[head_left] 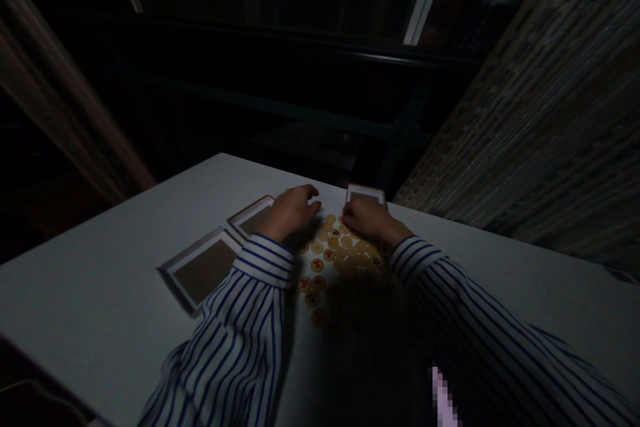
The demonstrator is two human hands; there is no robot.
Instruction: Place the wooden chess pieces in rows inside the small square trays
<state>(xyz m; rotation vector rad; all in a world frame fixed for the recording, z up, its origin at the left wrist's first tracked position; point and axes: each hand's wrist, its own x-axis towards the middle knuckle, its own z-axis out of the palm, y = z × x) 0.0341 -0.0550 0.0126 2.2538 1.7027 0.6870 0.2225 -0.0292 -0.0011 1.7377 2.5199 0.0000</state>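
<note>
Round wooden Chinese chess pieces (317, 265) with red or dark characters, some plain side up, lie loosely spread between my forearms. My left hand (290, 212) is over the left edge of the spread, thumb and forefinger apart and nothing visible between them. At the far right of the pieces, my right hand (370, 219) has its fingers curled down and closed beside a piece. Whatever those fingertips hold, if anything, is hidden. Just beyond this hand sits a shallow box (367, 189), partly covered by it.
Left of my left arm, a shallow tray (205, 267) and another box part (247, 215) lie on the white table (100, 267). A string curtain (525, 113) hangs at the right, and a dark window is beyond. Shadow covers the near pieces.
</note>
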